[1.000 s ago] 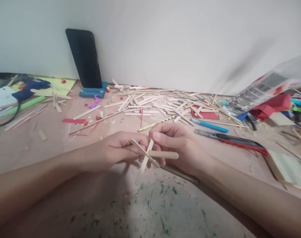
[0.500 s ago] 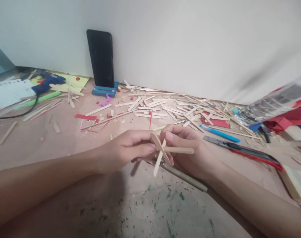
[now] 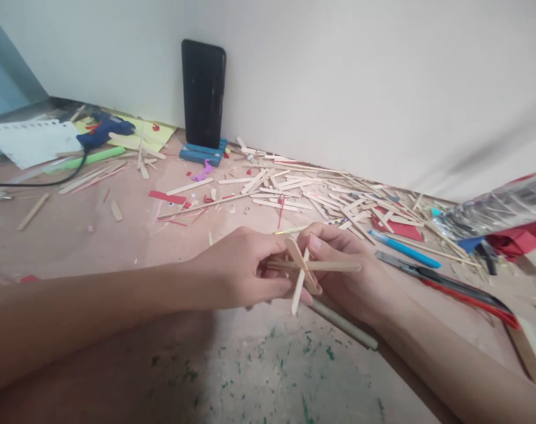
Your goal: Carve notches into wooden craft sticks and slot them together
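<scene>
The left hand (image 3: 245,268) and right hand (image 3: 345,259) meet over the counter (image 3: 175,359), with the crossed sticks (image 3: 302,270) between them. The left grip pinches the left end of the nearly level stick, thumb below and fingers curled over. The right grip pinches the upper end of the pale, slanted stick between thumb and finger. A third stick leans the other way across the middle. A greyish rod (image 3: 345,325) slants out from under the right hand; its far end is hidden, so I cannot tell whether it is held. Beyond the hands, loose sticks (image 3: 294,182) lie heaped along the foot of the wall (image 3: 338,88), some over red paper (image 3: 398,226). A phone (image 3: 203,93) stands in a blue stand (image 3: 203,153) at the back. Left of it, a glue gun (image 3: 106,129) lies on yellow paper (image 3: 159,139), beside a white sheet (image 3: 33,144). To the right are a blue pen (image 3: 404,249), a cutter (image 3: 453,285) near it, and a clear bag (image 3: 493,206) farther back.
</scene>
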Tool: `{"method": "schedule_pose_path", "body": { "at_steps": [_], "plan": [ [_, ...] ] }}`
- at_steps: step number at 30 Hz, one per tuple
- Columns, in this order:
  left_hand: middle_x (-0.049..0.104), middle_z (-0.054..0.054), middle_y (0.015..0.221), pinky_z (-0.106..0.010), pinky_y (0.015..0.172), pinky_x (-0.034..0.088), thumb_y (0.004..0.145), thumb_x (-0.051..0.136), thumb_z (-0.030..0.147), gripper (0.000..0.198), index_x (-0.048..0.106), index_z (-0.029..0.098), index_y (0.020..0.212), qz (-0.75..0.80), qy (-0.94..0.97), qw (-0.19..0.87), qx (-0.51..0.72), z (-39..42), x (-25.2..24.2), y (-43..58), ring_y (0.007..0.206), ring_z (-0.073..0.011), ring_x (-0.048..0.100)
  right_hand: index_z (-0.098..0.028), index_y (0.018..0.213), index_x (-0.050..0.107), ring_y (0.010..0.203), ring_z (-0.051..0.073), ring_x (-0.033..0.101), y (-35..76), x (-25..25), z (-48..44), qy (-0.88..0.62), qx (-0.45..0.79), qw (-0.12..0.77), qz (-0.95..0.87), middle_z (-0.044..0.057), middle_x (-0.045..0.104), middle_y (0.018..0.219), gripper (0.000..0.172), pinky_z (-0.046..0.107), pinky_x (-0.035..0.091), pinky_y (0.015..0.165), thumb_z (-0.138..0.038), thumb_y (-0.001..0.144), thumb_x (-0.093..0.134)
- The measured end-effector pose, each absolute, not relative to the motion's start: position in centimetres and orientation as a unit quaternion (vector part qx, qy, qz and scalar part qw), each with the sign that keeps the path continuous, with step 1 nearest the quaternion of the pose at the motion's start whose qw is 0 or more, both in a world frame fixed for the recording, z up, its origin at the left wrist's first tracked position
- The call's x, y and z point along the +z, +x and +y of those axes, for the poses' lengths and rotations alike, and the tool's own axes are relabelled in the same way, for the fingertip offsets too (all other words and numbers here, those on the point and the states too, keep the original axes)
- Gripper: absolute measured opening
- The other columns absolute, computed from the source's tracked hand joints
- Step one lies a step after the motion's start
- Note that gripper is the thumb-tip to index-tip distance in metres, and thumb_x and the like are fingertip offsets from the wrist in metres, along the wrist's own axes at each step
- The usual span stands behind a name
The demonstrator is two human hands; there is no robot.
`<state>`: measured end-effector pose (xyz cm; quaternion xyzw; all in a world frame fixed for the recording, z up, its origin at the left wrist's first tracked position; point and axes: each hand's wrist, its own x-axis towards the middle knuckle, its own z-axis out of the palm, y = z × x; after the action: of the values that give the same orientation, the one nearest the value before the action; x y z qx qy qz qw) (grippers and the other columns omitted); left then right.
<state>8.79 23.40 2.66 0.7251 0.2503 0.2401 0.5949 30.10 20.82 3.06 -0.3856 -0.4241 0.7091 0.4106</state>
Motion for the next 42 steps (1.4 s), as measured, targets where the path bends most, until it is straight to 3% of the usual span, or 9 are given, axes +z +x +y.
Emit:
{"method": "schedule_pose_path", "body": {
  "at_steps": [4, 7, 10, 15, 18, 25, 28, 36, 42],
  "plan": [
    [0.077, -0.001, 0.093, -0.02, 0.055, 0.048, 0.082, 0.087, 0.025, 0.029, 0.079, 0.022, 0.11, 0.219, 0.693, 0.642, 0.243, 23.44, 2.27, 8.76, 0.063, -0.009, 0.06, -0.019, 0.078, 0.068, 0.043, 0.01, 0.049, 30.24, 3.11, 20.88, -0.391, 0.701, 0.407, -0.437, -0.001, 0.064, 0.053, 0.028, 0.023, 0.037, 0.048, -0.04, 0.092, 0.08],
    [0.074, -0.002, 0.095, -0.023, 0.06, 0.049, 0.069, 0.098, 0.035, 0.046, 0.079, 0.022, 0.11, 0.2, 0.696, 0.651, 0.227, 23.54, 2.39, 8.77, 0.071, -0.0119, 0.059, -0.019, 0.077, 0.067, 0.041, 0.009, 0.044, 30.29, 3.09, 20.94, -0.39, 0.702, 0.399, -0.443, -0.003, 0.062, 0.052, 0.03, 0.023, 0.034, 0.046, -0.041, 0.091, 0.081],
    [0.07, -0.002, 0.09, -0.026, 0.064, 0.048, 0.06, 0.102, 0.043, 0.06, 0.08, 0.022, 0.112, 0.19, 0.721, 0.629, 0.22, 23.73, 2.61, 8.73, 0.073, -0.0142, 0.057, -0.019, 0.076, 0.067, 0.042, 0.009, 0.044, 30.26, 3.16, 20.93, -0.383, 0.708, 0.395, -0.443, -0.003, 0.06, 0.049, 0.029, 0.025, 0.038, 0.051, -0.04, 0.091, 0.08],
    [0.068, -0.001, 0.09, -0.025, 0.063, 0.042, 0.07, 0.097, 0.047, 0.049, 0.081, 0.021, 0.109, 0.205, 0.731, 0.615, 0.211, 23.71, 2.92, 8.62, 0.07, -0.0116, 0.048, -0.019, 0.078, 0.069, 0.042, 0.009, 0.045, 30.25, 3.33, 20.94, -0.377, 0.712, 0.391, -0.445, -0.003, 0.061, 0.05, 0.025, 0.027, 0.042, 0.054, -0.037, 0.092, 0.08],
    [0.066, 0.0, 0.09, -0.025, 0.063, 0.041, 0.065, 0.099, 0.047, 0.056, 0.08, 0.026, 0.113, 0.21, 0.734, 0.614, 0.201, 23.6, 2.84, 8.56, 0.07, -0.0117, 0.047, -0.019, 0.078, 0.069, 0.042, 0.009, 0.045, 30.3, 3.19, 20.99, -0.376, 0.713, 0.393, -0.443, -0.003, 0.061, 0.051, 0.026, 0.026, 0.041, 0.053, -0.037, 0.091, 0.081],
    [0.043, 0.006, 0.07, -0.024, 0.058, 0.035, 0.065, 0.099, 0.05, 0.059, 0.081, 0.027, 0.116, 0.217, 0.772, 0.558, 0.216, 23.5, 2.74, 8.75, 0.062, -0.011, 0.042, -0.019, 0.08, 0.067, 0.044, 0.009, 0.046, 30.27, 2.89, 20.97, -0.366, 0.714, 0.395, -0.447, -0.005, 0.059, 0.052, 0.026, 0.023, 0.032, 0.048, -0.038, 0.092, 0.08],
    [0.039, 0.008, 0.066, -0.022, 0.056, 0.034, 0.064, 0.099, 0.051, 0.061, 0.082, 0.027, 0.117, 0.22, 0.776, 0.548, 0.221, 23.34, 2.9, 8.77, 0.058, -0.0096, 0.041, -0.018, 0.08, 0.068, 0.043, 0.009, 0.042, 30.24, 2.93, 20.96, -0.363, 0.72, 0.381, -0.453, -0.006, 0.058, 0.05, 0.026, 0.025, 0.033, 0.051, -0.037, 0.093, 0.078],
    [0.065, 0.001, 0.08, -0.022, 0.056, 0.039, 0.064, 0.099, 0.049, 0.06, 0.082, 0.025, 0.116, 0.227, 0.771, 0.556, 0.212, 22.94, 2.87, 8.69, 0.063, -0.0112, 0.048, -0.018, 0.081, 0.07, 0.043, 0.009, 0.039, 30.25, 2.98, 20.84, -0.361, 0.723, 0.365, -0.461, -0.006, 0.055, 0.048, 0.026, 0.026, 0.034, 0.053, -0.039, 0.094, 0.078],
    [0.075, -0.004, 0.089, -0.026, 0.073, 0.052, 0.065, 0.098, 0.051, 0.061, 0.082, 0.023, 0.117, 0.201, 0.783, 0.541, 0.233, 23.11, 2.54, 8.63, 0.08, -0.0194, 0.066, -0.018, 0.078, 0.068, 0.043, 0.009, 0.042, 30.19, 3.25, 20.83, -0.366, 0.725, 0.362, -0.457, -0.006, 0.056, 0.049, 0.028, 0.024, 0.03, 0.05, -0.038, 0.093, 0.079]
  ]
}}
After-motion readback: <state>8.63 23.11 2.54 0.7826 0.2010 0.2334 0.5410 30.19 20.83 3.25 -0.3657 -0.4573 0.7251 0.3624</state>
